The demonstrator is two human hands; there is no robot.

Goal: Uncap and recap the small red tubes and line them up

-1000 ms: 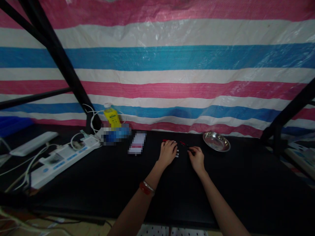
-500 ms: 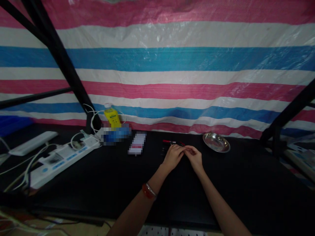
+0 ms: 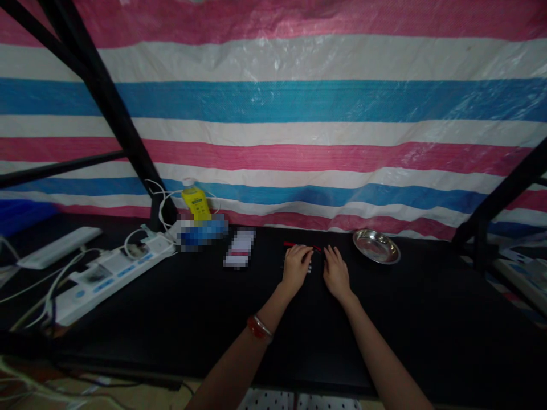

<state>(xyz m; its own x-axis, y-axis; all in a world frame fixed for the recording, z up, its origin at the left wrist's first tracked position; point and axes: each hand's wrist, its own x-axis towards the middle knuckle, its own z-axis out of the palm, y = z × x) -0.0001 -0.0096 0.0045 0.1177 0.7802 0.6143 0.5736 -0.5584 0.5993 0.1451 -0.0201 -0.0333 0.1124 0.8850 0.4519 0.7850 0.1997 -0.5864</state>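
My left hand is over the black tabletop with thumb and fingers drawn together in a pinch. Whatever is between its fingertips is too small to make out. Just behind it lies a slim red object, partly covered by the hand. A thin red and black piece lies between the two hands. Small pale bits show at the edge of my left palm. My right hand rests palm down on the table with its fingers stretched out, apart from the left, and nothing shows in it.
A shiny metal dish stands at the right rear. Left of my hands lies a blurred phone-like thing. Farther left are a yellow bottle and a white power strip with cables. Striped sheeting hangs behind the black table.
My hands, together before, have come apart. The right hand has opened and come down flat on the table; the left has turned slightly and stays pinched.
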